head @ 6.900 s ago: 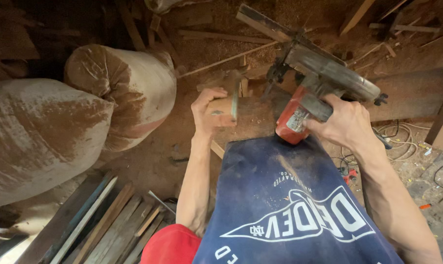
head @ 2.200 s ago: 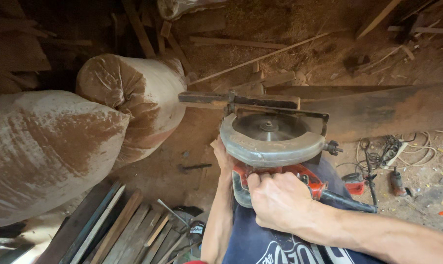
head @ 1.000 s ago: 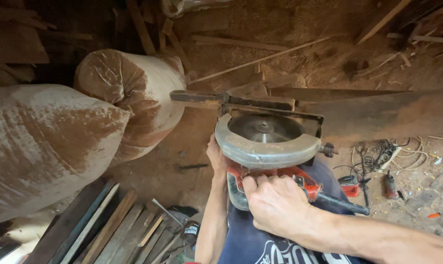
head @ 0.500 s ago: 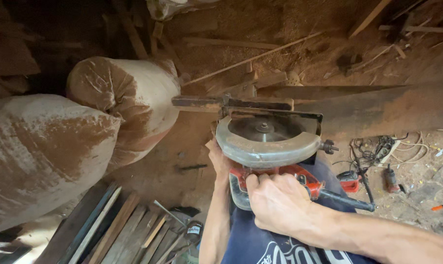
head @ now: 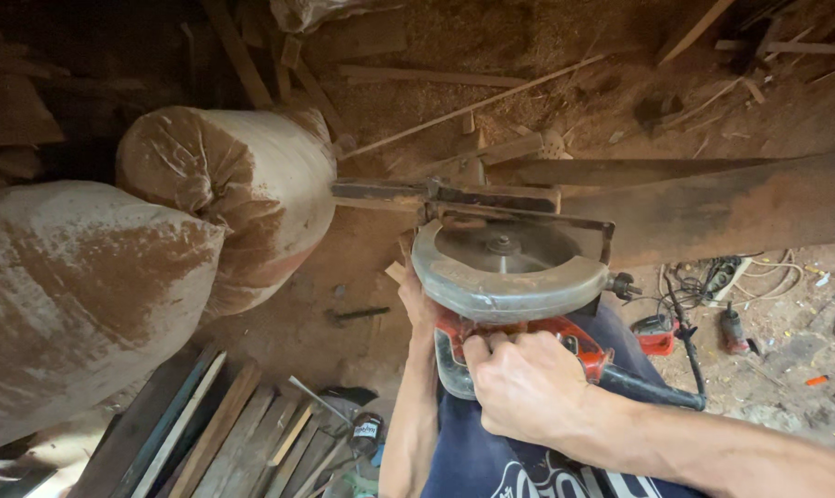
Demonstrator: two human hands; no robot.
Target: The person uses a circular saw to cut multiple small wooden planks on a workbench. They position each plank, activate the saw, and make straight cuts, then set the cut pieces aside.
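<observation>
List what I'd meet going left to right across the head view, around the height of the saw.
Large dusty sack → smaller tied sack → left hand under the saw's edge → circular saw, its red handle gripped by the right hand → tangle of cords and small tools on the floor.

Two stuffed sacks (head: 224, 198), one circular saw (head: 509, 277), two hands (head: 523, 387), one stack of planks (head: 224, 443)

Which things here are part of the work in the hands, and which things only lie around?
In hand:
- circular saw
- right hand gripping its red handle
- left hand against its left side

Lying about:
- two stuffed sacks
- wood slats
- long plank
- cables
</observation>
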